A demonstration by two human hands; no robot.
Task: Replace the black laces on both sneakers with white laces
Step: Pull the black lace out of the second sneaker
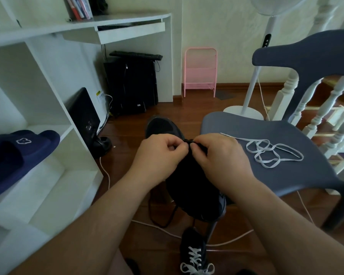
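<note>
Both hands are bunched up dead centre over a black sneaker (189, 175) that's held up off the floor, toe pointing toward 12. The left hand (159, 155) has its fingers curled in, pinching at the black lace (189, 140) up by the top of the shoe, and the right hand (220, 155) pinches the same bit from the other side, thumbs nearly touching. Can't really make out the eyelets, it's all just dark under there. More black lace hangs down in a loop (161, 215) at around 7 below the shoe. The loose white lace (270, 151) lies in a messy tangle on the blue chair (286, 175) seat at 3, just beside the right hand but not touching it. Down at 6, on the wood floor (139, 120), the other sneaker (195, 253) already has white laces in it. Off at 9 there's a navy slipper (24, 151) sitting on a white shelf (48, 185).
</note>
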